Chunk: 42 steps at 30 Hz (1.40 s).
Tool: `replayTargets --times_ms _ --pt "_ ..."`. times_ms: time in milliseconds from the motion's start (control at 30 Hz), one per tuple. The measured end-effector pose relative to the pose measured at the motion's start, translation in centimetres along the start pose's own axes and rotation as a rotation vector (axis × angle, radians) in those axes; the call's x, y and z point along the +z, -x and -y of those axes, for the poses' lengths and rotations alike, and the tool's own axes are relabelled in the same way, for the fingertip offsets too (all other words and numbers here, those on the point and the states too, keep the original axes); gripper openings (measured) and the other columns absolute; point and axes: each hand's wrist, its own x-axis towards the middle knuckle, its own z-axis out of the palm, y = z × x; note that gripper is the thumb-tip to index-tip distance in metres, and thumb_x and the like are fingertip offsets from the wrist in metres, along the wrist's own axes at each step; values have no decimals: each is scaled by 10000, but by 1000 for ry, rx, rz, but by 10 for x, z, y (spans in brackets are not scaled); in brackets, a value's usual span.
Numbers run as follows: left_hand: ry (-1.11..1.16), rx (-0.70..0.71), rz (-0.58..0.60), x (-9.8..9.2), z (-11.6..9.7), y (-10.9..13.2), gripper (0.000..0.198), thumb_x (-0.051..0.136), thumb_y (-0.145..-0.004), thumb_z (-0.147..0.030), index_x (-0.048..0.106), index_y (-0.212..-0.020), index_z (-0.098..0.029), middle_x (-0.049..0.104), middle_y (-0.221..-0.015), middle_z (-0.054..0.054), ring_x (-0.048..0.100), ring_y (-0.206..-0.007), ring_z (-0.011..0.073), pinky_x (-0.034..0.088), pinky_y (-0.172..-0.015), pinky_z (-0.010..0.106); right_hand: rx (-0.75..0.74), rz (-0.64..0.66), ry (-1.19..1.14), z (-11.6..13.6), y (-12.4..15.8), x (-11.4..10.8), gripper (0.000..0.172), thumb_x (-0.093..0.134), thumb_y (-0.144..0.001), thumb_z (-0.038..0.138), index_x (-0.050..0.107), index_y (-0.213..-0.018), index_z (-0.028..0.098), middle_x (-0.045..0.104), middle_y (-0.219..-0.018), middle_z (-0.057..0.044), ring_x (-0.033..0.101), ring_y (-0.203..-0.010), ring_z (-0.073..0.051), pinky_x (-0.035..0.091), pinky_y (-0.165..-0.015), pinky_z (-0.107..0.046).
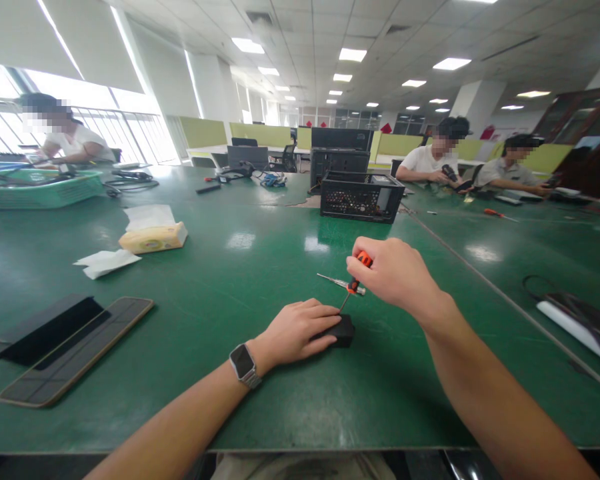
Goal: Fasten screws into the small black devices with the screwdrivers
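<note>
My right hand [393,270] is closed around the orange and black handle of a screwdriver [364,259]. The shaft points down and its tip meets the top of a small black box-shaped block [347,331]; the exact contact point is too small to make out. Fingers of my left hand [303,328] lie across that block and hold it against the green table [280,413]. Just behind the driver lies a second, thin screwdriver [333,280] with a clear handle, partly hidden by it.
At left are an open tablet case [100,347], a tissue pack [155,235], a loose tissue [107,262] and a green basket [45,193]. Ahead stands a black computer case [360,200]. Cabled devices [580,320] lie at right. Several people sit around the table.
</note>
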Motion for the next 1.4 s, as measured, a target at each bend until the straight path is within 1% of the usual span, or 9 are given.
replayTargets --times_ms 267,433,500,633,767,933,1100,1267,1400 --pt "-16 -6 29 -1 -1 0 393 421 -960 -393 566 -1257 -180 586 -1303 72 579 -1041 215 513 -894 348 -18 5 15 4 5 -5 128 535 -760 331 601 -812 235 675 -738 -17 559 -626 -178 217 -523 -258" --pt "29 -20 32 0 0 1 386 430 -960 -388 565 -1260 -185 580 -1311 70 586 -1044 211 507 -906 342 10 -18 70 10 9 -3 270 453 -863 474 591 -898 245 679 -739 -38 583 -636 -201 229 -531 -261" --pt "66 -33 20 0 1 1 380 447 -954 -390 566 -1254 -189 583 -1307 70 593 -1051 205 504 -912 337 20 -12 85 11 9 -2 271 424 -886 459 585 -910 243 670 -706 -38 579 -613 -197 227 -531 -262" --pt "144 -51 -27 2 4 2 363 506 -928 -397 587 -1218 -195 610 -1265 71 601 -1068 202 500 -919 325 -60 -4 -2 9 9 -1 158 500 -829 337 563 -938 242 679 -765 -17 579 -633 -180 236 -530 -260" --pt "239 -106 -60 2 5 3 358 567 -892 -392 605 -1179 -180 641 -1195 75 611 -1054 195 497 -920 305 -61 -11 -85 9 8 1 201 565 -759 323 552 -944 245 683 -840 -6 584 -683 -181 258 -544 -253" --pt "337 -185 -17 -3 6 4 359 564 -892 -399 608 -1177 -187 667 -1119 67 622 -1007 191 490 -916 300 48 -6 -16 10 6 2 291 453 -850 486 572 -941 237 666 -743 -48 577 -644 -212 224 -527 -264" --pt "417 -243 34 -7 9 5 335 508 -924 -326 588 -1232 -222 657 -1165 49 616 -1027 188 482 -921 293 28 15 -69 8 5 1 158 511 -789 344 559 -903 245 648 -710 -10 546 -603 -180 212 -516 -257" --pt "511 -171 49 -11 11 4 348 509 -921 -279 567 -1257 -211 643 -1169 65 609 -1026 181 482 -928 299 40 -9 -88 8 5 4 194 532 -767 352 556 -932 251 652 -717 -5 537 -598 -177 221 -525 -252" --pt "480 -108 21 -12 12 6 313 520 -908 -265 619 -1200 -210 616 -1206 83 596 -1061 191 468 -969 324 61 -54 -36 5 3 9 263 524 -793 420 581 -989 255 660 -735 -36 554 -606 -193 232 -535 -257"
